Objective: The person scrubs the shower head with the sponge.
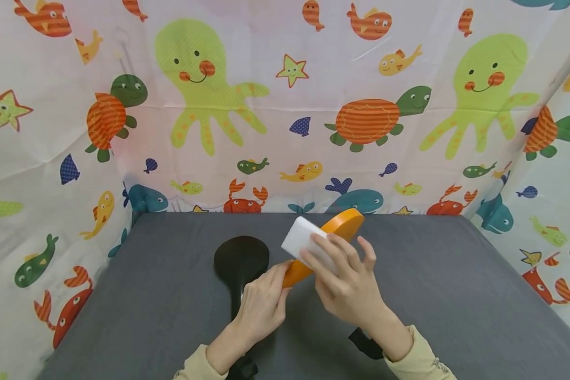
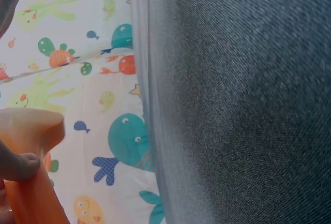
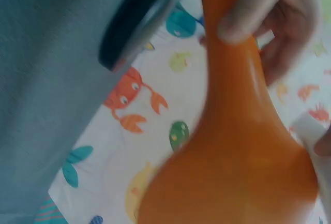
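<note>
Head view: one orange utensil [image 1: 345, 224], round broad head, narrow handle; held above the table [image 1: 171, 295], slanting up and away to the right, between the two hands.
Left hand [image 1: 262, 301]: fingers closed around the handle of the orange utensil; in the left wrist view the thumb [image 2: 26, 166] lies along the orange surface.
Right hand [image 1: 347, 274]: fingers grasping a white block [image 1: 300, 236], fingertips spread across one face, little finger raised apart from the others; thumb hidden.
White block: rectangular; in front of the orange utensil in the head view, beside the edge of its broad head in the right wrist view; whether the two touch cannot be told.
Black utensil, one: round head [image 1: 241, 259], lying on the table to the left of the orange utensil; its handle runs toward the person and passes behind the left hand.
Sleeves, two, pale yellow: left sleeve [image 1: 197, 364], right sleeve [image 1: 420, 359]; a black fitting [image 1: 364, 343] beneath the right wrist.
Table covering: dark grey cloth.
Backdrop [image 1: 290, 121]: white fabric behind and at both sides, printed with octopuses, turtles, crabs, fish, whales and starfish
</note>
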### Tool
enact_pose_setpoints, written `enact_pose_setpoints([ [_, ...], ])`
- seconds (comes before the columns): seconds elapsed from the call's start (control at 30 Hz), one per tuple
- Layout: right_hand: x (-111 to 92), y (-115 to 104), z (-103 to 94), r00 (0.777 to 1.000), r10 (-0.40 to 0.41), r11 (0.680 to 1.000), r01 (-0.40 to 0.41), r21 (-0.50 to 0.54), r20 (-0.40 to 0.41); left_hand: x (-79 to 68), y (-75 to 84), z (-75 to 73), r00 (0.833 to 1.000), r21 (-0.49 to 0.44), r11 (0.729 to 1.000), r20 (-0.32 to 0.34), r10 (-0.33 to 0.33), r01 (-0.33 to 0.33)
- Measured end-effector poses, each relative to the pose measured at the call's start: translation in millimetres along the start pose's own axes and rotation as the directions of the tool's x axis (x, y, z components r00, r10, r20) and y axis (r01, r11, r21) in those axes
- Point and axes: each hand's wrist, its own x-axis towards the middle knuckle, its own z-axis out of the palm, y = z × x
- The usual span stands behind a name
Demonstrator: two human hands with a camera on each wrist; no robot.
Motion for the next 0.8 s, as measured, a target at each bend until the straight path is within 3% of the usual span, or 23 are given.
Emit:
enact_pose_setpoints([
  [0.13, 3.8, 9.8, -5.2, 0.984, 0.162, 0.986, -0.164, -0.013, -0.073, -0.7, 0.3, 0.1, 1.0, -0.004, 1.0, 0.006, -0.002, 0.002],
  [0.2, 4.1, 10.4, -5.0, 0.979, 0.185, 0.982, -0.188, -0.03, -0.085, -0.5, 0.2, 0.3, 1.0, 0.005, 1.0, 0.008, 0.001, -0.001],
  [0.27, 1.8, 6.7, -2.0, 0.989, 0.134, 0.988, -0.139, -0.065, -0.063, 0.0, 0.1, 0.3, 1.0, 0.021, 1.0, 0.005, 0.006, -0.006],
  [0.33, -3.0, -0.2, 3.3, 1.0, 0.023, 0.994, -0.025, -0.103, -0.019, 0.0, -0.2, 0.5, 1.0, 0.039, 0.999, 0.001, 0.015, -0.015],
  [0.43, -11.3, -8.3, 9.8, 0.99, -0.124, 0.978, 0.133, -0.158, 0.067, 0.1, 0.0, 0.4, 1.0, 0.048, 0.999, -0.012, 0.021, -0.021],
  [0.53, -14.7, -6.6, 11.1, 0.986, -0.155, 0.973, 0.164, -0.162, 0.065, 0.1, 1.0, 0.4, 1.0, 0.012, 1.0, -0.017, 0.002, -0.002],
  [0.6, -12.3, 0.4, 9.3, 0.994, -0.105, 0.986, 0.101, -0.134, -0.02, 0.1, 1.9, 0.5, 0.999, -0.056, 0.998, -0.011, -0.032, 0.031],
  [0.67, -8.4, 9.5, 5.4, 0.994, 0.005, 0.997, -0.014, -0.079, -0.112, -0.3, 3.0, 0.5, 0.997, -0.163, 0.984, 0.003, -0.074, 0.074],
  [0.73, -6.9, 19.5, 1.9, 0.974, 0.138, 0.99, -0.139, 0.003, -0.179, -0.4, 4.3, -0.5, 0.992, -0.297, 0.946, 0.036, -0.122, 0.127],
  [0.8, -8.1, 25.5, -0.9, 0.951, 0.236, 0.972, -0.228, 0.066, -0.199, -0.5, 5.2, -2.0, 0.983, -0.427, 0.885, 0.087, -0.162, 0.184],
])
